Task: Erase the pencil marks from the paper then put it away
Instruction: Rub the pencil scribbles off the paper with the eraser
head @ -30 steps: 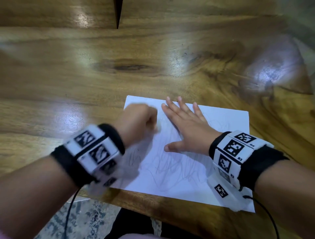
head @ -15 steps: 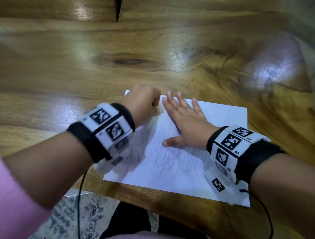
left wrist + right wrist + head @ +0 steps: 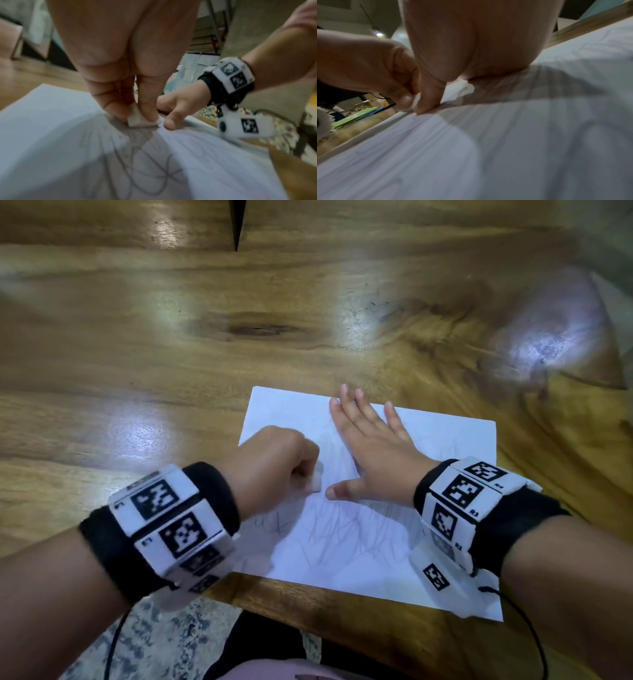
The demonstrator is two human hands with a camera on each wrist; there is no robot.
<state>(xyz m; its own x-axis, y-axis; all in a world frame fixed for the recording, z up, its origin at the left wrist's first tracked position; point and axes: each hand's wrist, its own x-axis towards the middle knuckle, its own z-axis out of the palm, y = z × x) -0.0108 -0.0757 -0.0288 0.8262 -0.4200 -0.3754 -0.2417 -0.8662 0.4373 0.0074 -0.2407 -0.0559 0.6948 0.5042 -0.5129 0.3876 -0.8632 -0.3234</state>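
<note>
The left hand (image 3: pixel 274 460) is coming back toward the person: half a second ago its fist was sitting up by the far-left corner of the paper (image 3: pixel 445 440), and now it is lower on the sheet, at about 9 o'clock from the right thumb, so a rubbing stroke is sweeping down through the scribbles. Its fingers are curled tight round a small white eraser (image 3: pixel 142 119), which is pressing on the page just beside that thumb. The right hand (image 3: pixel 373 450) is staying where it was, fingers straight and spread, palm flat on the sheet and pinning it to the wooden table (image 3: pixel 171 371). I am judging the erasing to be well short of done: grey pencil marks (image 3: pixel 342 535) are still covering the near half of the page, while the far part is looking fainter. The putting away is not yet started. The paper is lying flat at the near edge of the table, its long axis running roughly from 9 o'clock to 3 o'clock and tilted a little clockwise, so the near-right corner is reaching closest to the edge. Beyond it, toward 12 o'clock, glossy wood is catching the light.
</note>
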